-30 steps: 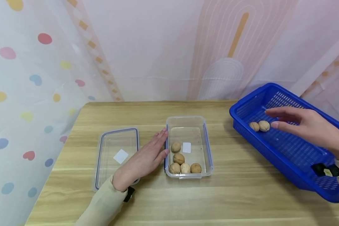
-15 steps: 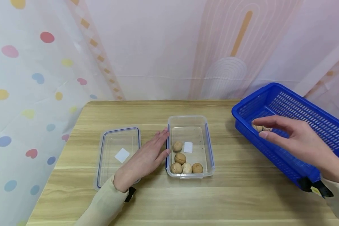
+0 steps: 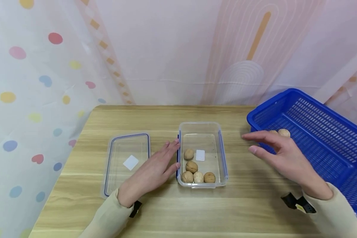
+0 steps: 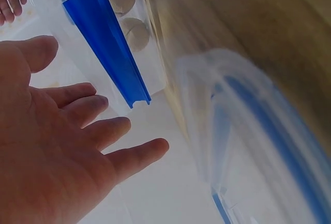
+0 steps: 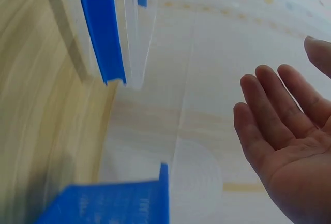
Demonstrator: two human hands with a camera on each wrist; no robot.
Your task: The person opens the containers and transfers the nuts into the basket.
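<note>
Fingers (image 3: 262, 136) loosely spread on left hand (image 3: 150, 173) and right hand (image 3: 285, 155), the latter partly hiding two walnuts (image 3: 284, 133), basket (image 3: 318, 145) cut off.

Both hands (image 3: 152, 172) (image 3: 285, 154) unclenched and well apart

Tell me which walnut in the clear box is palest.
The middle walnut of three along the near wall of the box: whitish, while the other four walnuts look browner.
</note>
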